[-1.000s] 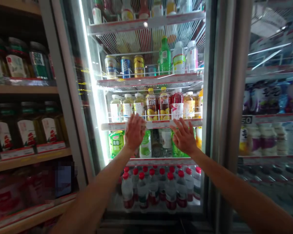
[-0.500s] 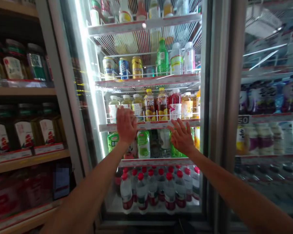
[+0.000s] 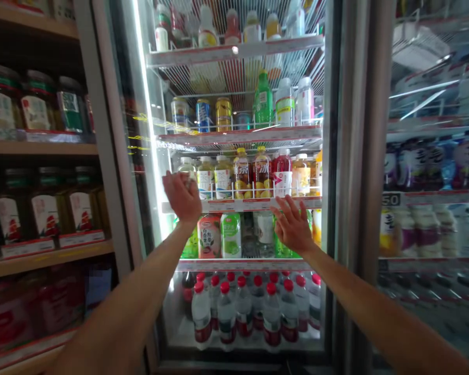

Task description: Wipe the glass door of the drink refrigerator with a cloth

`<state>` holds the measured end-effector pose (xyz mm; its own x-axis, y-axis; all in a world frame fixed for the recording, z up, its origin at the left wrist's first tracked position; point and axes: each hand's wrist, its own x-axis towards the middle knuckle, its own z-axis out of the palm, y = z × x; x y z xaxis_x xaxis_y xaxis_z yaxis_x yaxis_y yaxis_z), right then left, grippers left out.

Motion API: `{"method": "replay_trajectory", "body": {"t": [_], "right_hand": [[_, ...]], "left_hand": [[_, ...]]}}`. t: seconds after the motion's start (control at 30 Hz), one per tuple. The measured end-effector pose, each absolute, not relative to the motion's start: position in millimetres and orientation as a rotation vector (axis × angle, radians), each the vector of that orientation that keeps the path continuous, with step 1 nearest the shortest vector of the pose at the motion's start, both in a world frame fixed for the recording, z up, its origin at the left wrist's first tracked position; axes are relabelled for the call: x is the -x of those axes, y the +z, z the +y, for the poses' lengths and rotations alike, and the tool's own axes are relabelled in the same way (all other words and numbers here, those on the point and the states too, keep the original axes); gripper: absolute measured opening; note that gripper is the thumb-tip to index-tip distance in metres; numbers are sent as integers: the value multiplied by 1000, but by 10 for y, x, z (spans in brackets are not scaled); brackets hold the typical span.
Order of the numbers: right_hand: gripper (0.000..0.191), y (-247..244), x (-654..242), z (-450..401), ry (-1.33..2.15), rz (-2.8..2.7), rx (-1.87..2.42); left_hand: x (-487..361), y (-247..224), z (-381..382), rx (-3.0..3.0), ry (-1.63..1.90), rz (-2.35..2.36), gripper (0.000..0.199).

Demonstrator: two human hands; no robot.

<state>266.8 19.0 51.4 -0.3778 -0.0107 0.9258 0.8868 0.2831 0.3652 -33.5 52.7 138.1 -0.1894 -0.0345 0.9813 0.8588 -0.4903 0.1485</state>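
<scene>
My left hand (image 3: 183,197) is raised in front of the left end of the middle shelf, its back towards me and its fingers loosely bent. It covers part of a pale-capped tea bottle (image 3: 187,165), and nothing shows in its grasp. Beside it stand two more bottles with white labels, the nearer one a tea bottle (image 3: 205,177). My right hand (image 3: 293,224) has its fingers spread just below a red drink bottle (image 3: 282,171). It hides part of a green bottle (image 3: 278,242) on the shelf below; whether it touches anything is unclear.
The lit fridge has several wire shelves with price-strip edges (image 3: 234,264). Red-capped water bottles (image 3: 226,315) fill its bottom. A metal frame (image 3: 369,156) separates it from another fridge on the right. Wooden shelves with jars (image 3: 45,208) stand at left.
My left hand has moved left along the middle shelf, uncovering the second tea bottle and a red carton-like drink below. My right hand stays nearly in place. The view has shifted slightly.
</scene>
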Motion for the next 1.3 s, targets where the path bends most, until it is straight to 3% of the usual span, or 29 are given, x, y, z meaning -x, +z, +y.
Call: {"method": "replay_trajectory", "body": {"t": [0.13,0.2,0.43,0.5,0.63,0.7,0.97,1.17,1.3], "right_hand": [[42,517,-2673,185,-1232,-1649,818],[43,515,-2676,186,-1228,-1652,819],[42,515,-2668,191,-1233,-1638,819],[42,518,-2665,190,-1235,-1630,812],[41,522,-2666,183,-1246,-1625,799],[41,521,-2671,180,-1238,-1628,805],[47,509,-2668,193,-1189,-1655,820],[40,516,-2672,180,-1220,-1637,805],[41,515,-2675,179,-1210,-1643,798]], "left_hand": [[-203,1233,419,1757,-1176,-625,44],[-177,1216,388,1822,-1048,-557,43],[408,1402,466,1224,-1768,-990,42],[201,1362,460,1305,-1672,-925,42],[-317,1217,394,1790,-1027,-510,41],[-310,1217,379,1860,-887,-419,41],[352,1401,472,1289,-1687,-975,46],[-424,1143,365,1761,-1112,-602,44],[-133,1171,359,1729,-1125,-667,44]]}}
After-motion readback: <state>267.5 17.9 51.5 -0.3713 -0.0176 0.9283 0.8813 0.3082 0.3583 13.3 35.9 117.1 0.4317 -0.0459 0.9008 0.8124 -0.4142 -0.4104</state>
